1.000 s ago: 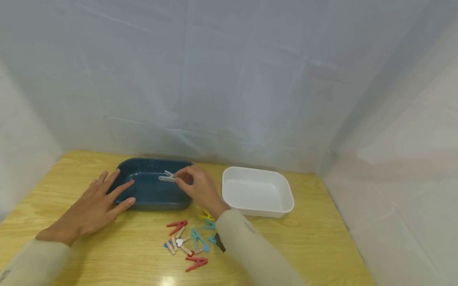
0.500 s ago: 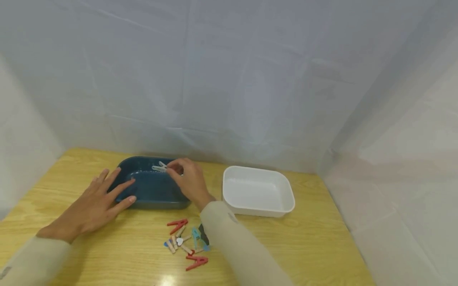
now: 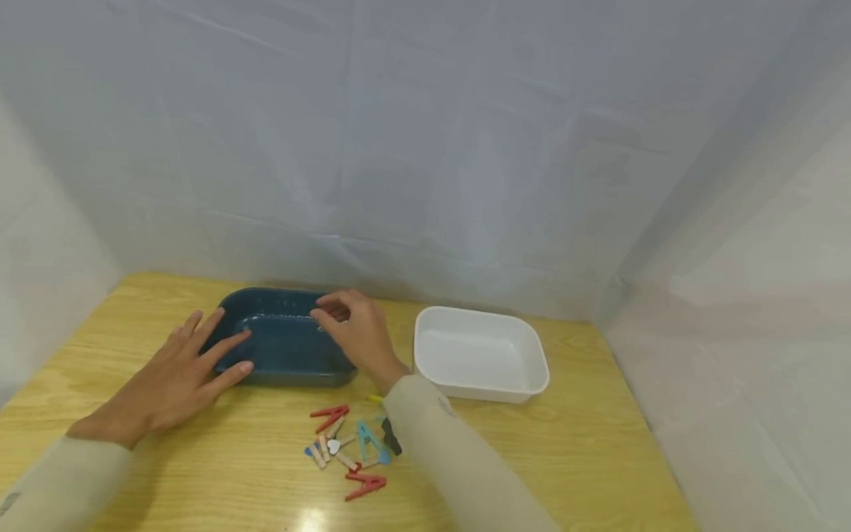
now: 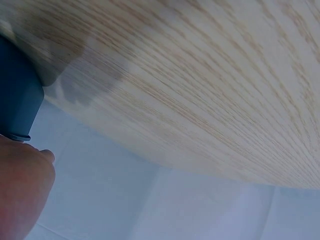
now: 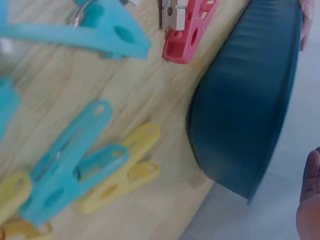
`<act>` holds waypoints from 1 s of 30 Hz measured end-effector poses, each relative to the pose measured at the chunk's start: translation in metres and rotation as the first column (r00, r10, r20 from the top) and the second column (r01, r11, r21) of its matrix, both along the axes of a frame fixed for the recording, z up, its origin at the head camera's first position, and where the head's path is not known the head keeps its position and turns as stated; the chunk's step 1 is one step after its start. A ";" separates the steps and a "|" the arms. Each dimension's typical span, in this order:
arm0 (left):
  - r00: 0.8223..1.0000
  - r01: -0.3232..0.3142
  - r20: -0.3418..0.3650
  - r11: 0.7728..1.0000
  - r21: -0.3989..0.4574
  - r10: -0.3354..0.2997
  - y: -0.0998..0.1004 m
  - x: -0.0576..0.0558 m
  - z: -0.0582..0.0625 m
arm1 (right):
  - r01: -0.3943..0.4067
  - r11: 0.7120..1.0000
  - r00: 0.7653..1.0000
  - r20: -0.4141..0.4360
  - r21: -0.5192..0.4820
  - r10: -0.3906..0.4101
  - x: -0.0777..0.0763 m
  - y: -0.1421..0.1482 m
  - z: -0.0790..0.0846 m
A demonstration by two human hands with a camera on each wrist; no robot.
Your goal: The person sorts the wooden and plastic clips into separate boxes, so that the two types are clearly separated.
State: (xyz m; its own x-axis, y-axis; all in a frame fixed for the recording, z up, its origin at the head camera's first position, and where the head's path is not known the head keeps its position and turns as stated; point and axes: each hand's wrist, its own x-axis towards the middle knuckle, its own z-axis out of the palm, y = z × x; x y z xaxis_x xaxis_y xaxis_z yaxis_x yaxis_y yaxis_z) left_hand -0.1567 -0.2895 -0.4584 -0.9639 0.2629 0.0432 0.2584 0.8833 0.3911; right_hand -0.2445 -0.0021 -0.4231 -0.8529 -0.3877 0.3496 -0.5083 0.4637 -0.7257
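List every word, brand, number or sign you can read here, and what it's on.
No readable text: none on the blue tray, white tray or clothespins.
Left sleeve, right sleeve: a small grey mark each, too small to tell whether it is lettering.

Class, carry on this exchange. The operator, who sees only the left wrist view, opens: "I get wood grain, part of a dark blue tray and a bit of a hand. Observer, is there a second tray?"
Observer: Yes. In the head view a white tray stands to the right of the blue tray.

Operator: Is anything reaching over the blue tray from the right?

Observer: The right hand is over its right end.

Operator: And what lies on the table on the person's side of the blue tray?

Observer: A loose cluster of clothespins, with red, light blue and wooden ones among them.
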 end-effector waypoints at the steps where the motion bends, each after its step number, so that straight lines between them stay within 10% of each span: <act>1: 1.000 -0.001 0.002 1.000 0.001 0.001 0.000 0.000 0.000 | -0.008 1.000 1.000 -0.009 0.003 0.008 0.002 0.002 0.001; 30: 1.000 -0.001 0.021 1.000 0.030 0.000 0.001 -0.004 -0.005 | -0.033 0.995 0.995 -0.089 0.095 0.041 0.070 0.100 0.000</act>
State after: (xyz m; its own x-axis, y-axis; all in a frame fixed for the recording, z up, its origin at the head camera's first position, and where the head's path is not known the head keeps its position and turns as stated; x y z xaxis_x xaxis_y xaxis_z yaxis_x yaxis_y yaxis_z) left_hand -0.1606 -0.2888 -0.4632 -0.9648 0.2610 0.0312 0.2494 0.8712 0.4229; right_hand -0.1743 0.0978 -0.4235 -0.8036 -0.4531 0.3860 -0.5884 0.5068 -0.6300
